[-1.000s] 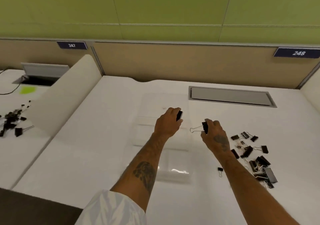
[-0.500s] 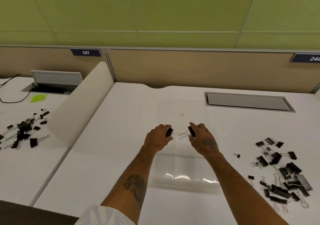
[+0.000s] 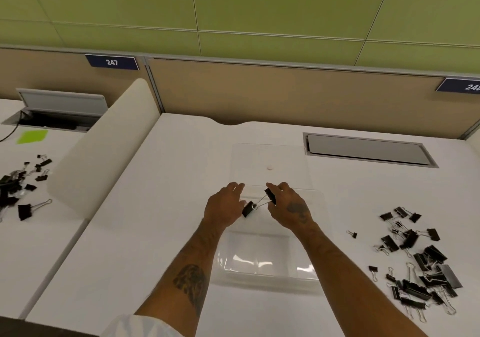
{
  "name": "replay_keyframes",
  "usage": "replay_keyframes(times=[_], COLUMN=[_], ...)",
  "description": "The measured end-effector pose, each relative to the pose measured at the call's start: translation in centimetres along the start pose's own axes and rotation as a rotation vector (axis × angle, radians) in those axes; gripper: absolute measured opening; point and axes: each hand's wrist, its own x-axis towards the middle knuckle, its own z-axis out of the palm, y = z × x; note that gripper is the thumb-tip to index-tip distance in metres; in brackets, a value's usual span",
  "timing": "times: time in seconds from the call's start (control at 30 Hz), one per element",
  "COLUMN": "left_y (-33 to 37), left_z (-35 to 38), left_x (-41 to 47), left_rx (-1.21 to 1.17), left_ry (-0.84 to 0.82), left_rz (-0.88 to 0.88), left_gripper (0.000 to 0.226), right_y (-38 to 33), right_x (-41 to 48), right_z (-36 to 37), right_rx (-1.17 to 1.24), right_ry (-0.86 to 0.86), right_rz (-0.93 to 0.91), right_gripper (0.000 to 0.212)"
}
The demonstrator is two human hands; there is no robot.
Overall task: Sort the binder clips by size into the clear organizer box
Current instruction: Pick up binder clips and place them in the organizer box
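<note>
Green wall panels (image 3: 259,4) and a tan partition (image 3: 285,95) back a white tabletop (image 3: 161,232). A rounded cream divider (image 3: 104,149) screens its left side from a neighbouring desk (image 3: 39,245).

A clear organizer box (image 3: 270,277) lies lengthwise at the middle of the tabletop, glare on its near compartments. A closed grey hatch (image 3: 368,151) sits flush in the surface beyond it to the right.

A loose heap of binder clips (image 3: 420,266), black with wire handles and of mixed sizes, is spread on the tabletop right of the box and well apart from it. One tiny stray clip (image 3: 352,234) lies between heap and box. A second scatter of clips (image 3: 15,188) covers the neighbouring desk, near a green note (image 3: 32,136).

Two bare forearms reach over the box. The left hand (image 3: 224,206) is above its middle, thumb and fingers pinching the left clip (image 3: 248,209). The right hand (image 3: 291,206) is just beside it, fingers curled narrowly around the right clip (image 3: 270,196). That clip's wire handles slant down toward the left clip; whether the two clips touch cannot be told.
</note>
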Motion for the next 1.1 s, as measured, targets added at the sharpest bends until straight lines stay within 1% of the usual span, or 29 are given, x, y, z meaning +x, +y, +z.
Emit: replay_keyframes(times=[0.1, 0.27, 0.33, 0.43, 0.53, 0.6, 0.7, 0.8, 0.83, 0.9, 1.1], left_y=[-1.1, -2.9, -3.3, -3.7, -3.9, -3.7, -3.3, -2.6, -2.3, -1.6, 0.9], left_z=[-0.2, 0.0, 0.2, 0.3, 0.3, 0.2, 0.1, -0.1, -0.1, -0.1, 0.2], left_x=[0.0, -0.4, -0.6, -0.7, -0.7, -0.6, -0.6, -0.7, -0.7, -0.7, -0.1], left_rx=[0.063, 0.116, 0.125, 0.151, 0.158, 0.152, 0.172, 0.185, 0.188, 0.191, 0.19], left_ry=[0.016, -0.015, -0.01, 0.013, 0.022, 0.028, 0.035, 0.044, 0.044, 0.043, 0.048], left_rz=[-0.018, -0.081, -0.097, -0.103, -0.101, -0.093, -0.081, -0.067, -0.06, -0.044, 0.038], left_gripper=[0.064, 0.071, 0.072, 0.083, 0.085, 0.084, 0.085, 0.086, 0.087, 0.088, 0.089], right_y=[-1.2, -2.8, -3.2, -3.6, -3.3, -2.8, -1.8, -0.6, -0.3, 0.4, 2.4], right_x=[0.8, 1.8, 1.9, 2.0, 1.9, 1.6, 1.0, 0.3, -0.1, -0.8, -3.2], right_z=[0.7, 2.4, 2.9, 3.4, 3.3, 3.3, 3.2, 2.9, 2.7, 2.3, 0.8], right_rx=[0.009, -0.051, -0.067, -0.066, -0.045, -0.086, -0.194, -0.264, -0.277, -0.274, -0.283], right_ry=[-0.04, -0.182, -0.193, -0.198, -0.172, -0.146, -0.107, -0.056, -0.037, 0.0, 0.034], right_rz=[-0.049, -0.1, -0.118, -0.126, -0.095, -0.09, -0.072, -0.052, -0.042, -0.014, 0.084], right_gripper=[0.057, 0.062, 0.063, 0.062, 0.061, 0.062, 0.073, 0.086, 0.088, 0.087, 0.083])
